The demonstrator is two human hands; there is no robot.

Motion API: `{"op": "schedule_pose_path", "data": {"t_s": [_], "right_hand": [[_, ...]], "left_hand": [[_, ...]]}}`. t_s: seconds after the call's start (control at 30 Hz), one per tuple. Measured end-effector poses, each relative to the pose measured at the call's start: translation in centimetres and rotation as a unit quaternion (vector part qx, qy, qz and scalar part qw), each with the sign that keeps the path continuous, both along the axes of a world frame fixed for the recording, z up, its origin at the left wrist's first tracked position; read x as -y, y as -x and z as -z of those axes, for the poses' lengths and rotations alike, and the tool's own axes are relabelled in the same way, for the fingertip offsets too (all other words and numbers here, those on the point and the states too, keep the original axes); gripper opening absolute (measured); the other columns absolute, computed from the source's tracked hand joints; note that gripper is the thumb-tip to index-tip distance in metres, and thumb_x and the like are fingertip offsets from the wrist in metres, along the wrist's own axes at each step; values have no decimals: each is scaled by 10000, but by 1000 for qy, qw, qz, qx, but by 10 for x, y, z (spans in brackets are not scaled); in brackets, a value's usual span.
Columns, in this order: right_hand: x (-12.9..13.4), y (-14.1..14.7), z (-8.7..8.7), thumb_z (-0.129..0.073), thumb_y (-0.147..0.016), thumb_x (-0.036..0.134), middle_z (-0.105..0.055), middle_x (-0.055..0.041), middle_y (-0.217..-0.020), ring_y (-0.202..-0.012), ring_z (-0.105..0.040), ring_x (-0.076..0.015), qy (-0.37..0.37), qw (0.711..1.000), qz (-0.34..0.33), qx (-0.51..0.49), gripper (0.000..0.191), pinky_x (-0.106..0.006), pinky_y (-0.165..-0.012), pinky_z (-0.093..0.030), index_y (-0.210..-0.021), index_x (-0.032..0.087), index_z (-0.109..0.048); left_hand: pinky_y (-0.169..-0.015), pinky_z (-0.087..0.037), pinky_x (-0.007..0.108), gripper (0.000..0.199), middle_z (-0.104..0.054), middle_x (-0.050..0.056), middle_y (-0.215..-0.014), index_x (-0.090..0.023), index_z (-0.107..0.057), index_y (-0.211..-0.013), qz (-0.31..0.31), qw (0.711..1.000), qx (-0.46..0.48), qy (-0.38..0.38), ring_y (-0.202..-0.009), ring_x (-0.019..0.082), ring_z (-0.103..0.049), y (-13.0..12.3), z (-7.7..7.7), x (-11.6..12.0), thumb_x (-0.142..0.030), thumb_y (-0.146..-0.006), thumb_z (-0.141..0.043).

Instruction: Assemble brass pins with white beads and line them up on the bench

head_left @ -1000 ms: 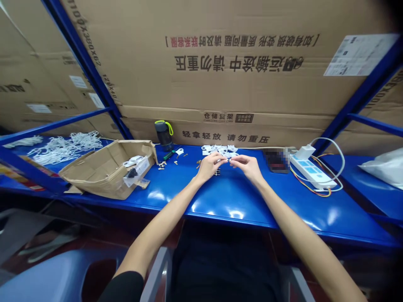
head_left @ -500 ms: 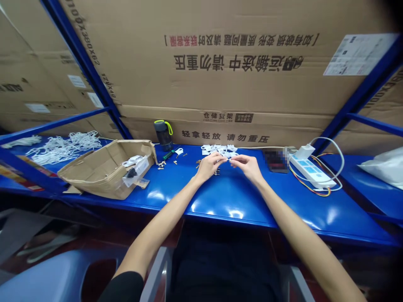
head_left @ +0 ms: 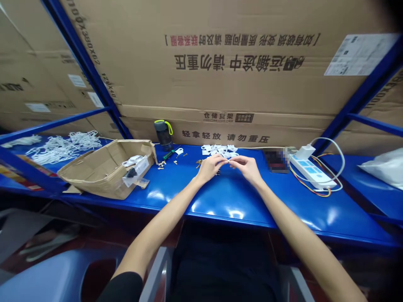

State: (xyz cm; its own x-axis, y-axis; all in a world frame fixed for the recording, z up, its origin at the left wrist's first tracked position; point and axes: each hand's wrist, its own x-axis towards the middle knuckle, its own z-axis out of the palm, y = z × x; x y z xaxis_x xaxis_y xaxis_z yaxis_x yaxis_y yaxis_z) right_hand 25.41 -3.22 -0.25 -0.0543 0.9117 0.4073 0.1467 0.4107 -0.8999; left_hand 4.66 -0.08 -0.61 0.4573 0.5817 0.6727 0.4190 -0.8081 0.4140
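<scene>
My left hand [head_left: 210, 167] and my right hand [head_left: 247, 167] meet fingertip to fingertip above the blue table [head_left: 226, 197]. Both are closed in a pinch on something small between them, too tiny to make out. Just behind the hands lies a group of white plastic pieces [head_left: 219, 149]. Small brass-coloured parts [head_left: 199, 163] are beside my left hand, and a few small dark pieces [head_left: 218, 172] show beneath it.
On the left stands an open cardboard box [head_left: 94, 180], with a bottle [head_left: 163, 135], a green-handled tool [head_left: 169, 154] and small brass parts [head_left: 161, 165] near it. White hooked pieces [head_left: 67, 147] lie far left. At right are a dark blurred object [head_left: 276, 160] and a power strip [head_left: 312, 171].
My fingertips have drawn slightly closer together around the small item. Otherwise the arms and the things on the table look the same.
</scene>
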Motion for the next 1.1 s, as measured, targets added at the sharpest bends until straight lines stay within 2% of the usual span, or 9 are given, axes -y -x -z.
{"op": "schedule_pose_path", "data": {"t_s": [0.2,0.3,0.37,0.5,0.7,0.83,1.1], "right_hand": [[-2,-5,1,-775,-817,555,-790,-64,-845,-718,-715,-235,-11,997,23,72,377,-354,-725,-585,-904,189,-800],[-1,-6,0,-731,-862,496,-800,-51,-864,-756,-726,-232,-31,988,46,145,305,-343,-769,-570,-891,200,-800],[1,-6,-1,-701,-889,437,-808,-40,-898,-797,-732,-227,-42,977,48,203,246,-335,-806,-554,-891,213,-803],[3,-4,0,-672,-908,337,-808,-23,-906,-805,-717,-202,-31,954,5,298,168,-318,-812,-519,-887,227,-799],[6,-3,3,-692,-892,260,-771,-18,-918,-834,-669,-186,-54,897,6,438,76,-283,-754,-455,-871,233,-761],[9,-3,1,-681,-914,263,-730,-26,-930,-814,-641,-170,-52,883,9,467,81,-265,-714,-429,-902,238,-757],[7,-3,2,-687,-925,268,-702,-28,-941,-799,-618,-158,-47,889,-9,456,86,-258,-708,-414,-918,231,-765]], "left_hand": [[-827,-523,250,298,-742,37,-1046,-225,-774,-1101,-28,999,-37,-6,-948,161,-697,2,-4,2,-416,-1058,-549],[-823,-520,234,296,-744,31,-1107,-233,-772,-1104,-32,996,-82,-4,-997,160,-700,4,-6,2,-410,-1065,-539],[-831,-521,229,305,-743,25,-1141,-243,-767,-1125,-40,993,-107,2,-1043,165,-699,5,-7,2,-401,-1078,-511],[-866,-523,244,350,-744,19,-1134,-251,-744,-1170,-83,991,-108,18,-1085,177,-692,7,-11,1,-379,-1108,-425],[-908,-524,259,369,-742,28,-1133,-236,-742,-1134,-106,989,-98,37,-1076,178,-691,8,-15,4,-368,-1113,-398],[-904,-530,264,407,-736,45,-1141,-238,-746,-1129,-108,986,-123,45,-1094,184,-683,7,-16,5,-404,-1114,-375],[-917,-523,250,409,-738,32,-1167,-245,-744,-1155,-144,979,-130,64,-1118,185,-678,7,-16,5,-415,-1114,-374]]}}
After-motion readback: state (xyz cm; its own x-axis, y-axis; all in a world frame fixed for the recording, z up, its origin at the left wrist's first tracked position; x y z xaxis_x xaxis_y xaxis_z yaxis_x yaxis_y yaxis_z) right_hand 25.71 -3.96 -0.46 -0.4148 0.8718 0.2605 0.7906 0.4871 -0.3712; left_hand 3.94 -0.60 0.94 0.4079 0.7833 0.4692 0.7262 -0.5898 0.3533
